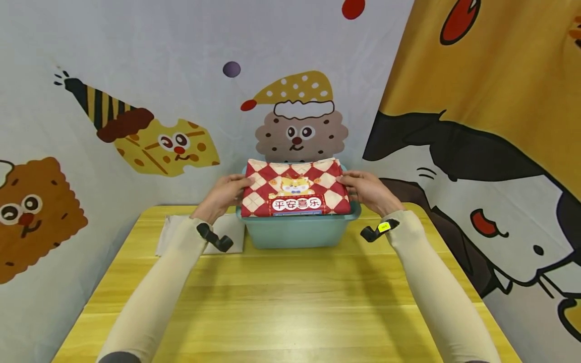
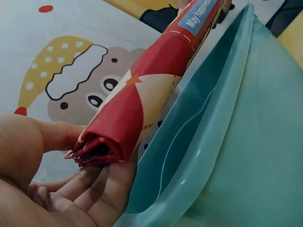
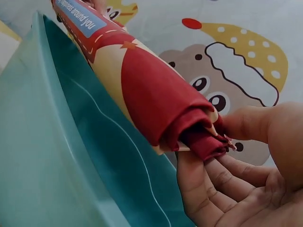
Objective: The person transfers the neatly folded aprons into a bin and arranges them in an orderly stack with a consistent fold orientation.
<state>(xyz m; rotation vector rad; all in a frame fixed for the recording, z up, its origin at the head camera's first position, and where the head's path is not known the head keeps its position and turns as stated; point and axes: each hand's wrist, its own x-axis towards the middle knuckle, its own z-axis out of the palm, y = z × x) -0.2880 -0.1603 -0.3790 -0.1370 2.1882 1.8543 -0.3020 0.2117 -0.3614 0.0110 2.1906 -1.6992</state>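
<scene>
A folded cloth (image 1: 297, 184), checked in red and cream with a cartoon animal and a lettered label, is stretched level over a teal plastic basin (image 1: 297, 234). My left hand (image 1: 221, 195) pinches its left end, thumb above and fingers beneath. At the opposite end, my right hand (image 1: 369, 190) grips in the same way. Both wrist views show the ends of the cloth (image 2: 118, 118) (image 3: 161, 94) folded in several layers. The wall of the basin (image 2: 255, 118) (image 3: 28, 104) stands right beside the cloth, with part of its inside showing.
A folded pale cloth (image 1: 231, 234) lies on the wooden table (image 1: 290, 302), left of the basin and partly behind my left forearm. Close behind the basin hangs a cartoon-printed backdrop (image 1: 181, 60). A black strap (image 1: 381, 229) circles each wrist.
</scene>
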